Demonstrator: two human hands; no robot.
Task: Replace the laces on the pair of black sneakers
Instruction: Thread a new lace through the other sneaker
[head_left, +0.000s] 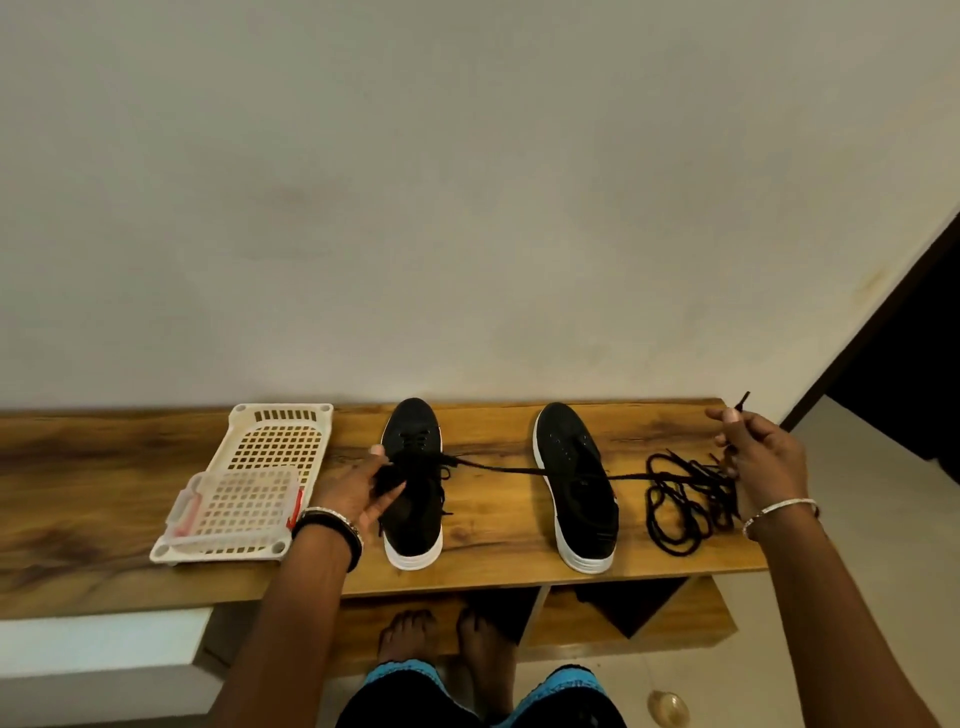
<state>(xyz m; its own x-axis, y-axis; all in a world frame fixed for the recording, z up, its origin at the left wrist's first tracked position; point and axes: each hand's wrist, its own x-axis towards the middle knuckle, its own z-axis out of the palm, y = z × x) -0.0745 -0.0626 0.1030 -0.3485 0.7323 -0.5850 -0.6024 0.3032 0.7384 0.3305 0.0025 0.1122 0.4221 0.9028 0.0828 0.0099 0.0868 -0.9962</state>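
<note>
I read the wooden bench (493, 551) as a dial, with 12 at the wall (467, 208) and 6 at my body. Both black sneakers stand on it near the middle, toes toward 12 and white-soled heels toward 6. The left sneaker (415, 530) is just on the 9 side of centre and the right sneaker (576, 467) on the 3 side, with bare wood between them.

My left hand (358, 491) comes in from 7 and grips the left sneaker at its side, thumb up by the eyelets and fingers curled over the opening. From those eyelets a taut lace (498, 469) runs toward 3, crossing the wood and the top of the right sneaker.

My right hand (761, 457) is out at 3, near the end of the bench. Its thumb and fingers pinch a lace end (743, 401), and the tip sticks up past my fingertips toward 1. Just on the 9 side of that hand, a heap of loose laces (675, 499) lies in coils on the wood. I cannot tell whether the taut lace is the one I am pinching.

A white perforated plastic basket (275, 447) sits at 9, beside my left wrist. That wrist wears black bands (332, 530), and my right wrist wears a silver bangle (779, 508). My bare feet (410, 634) show at 6, under the bench edge.
</note>
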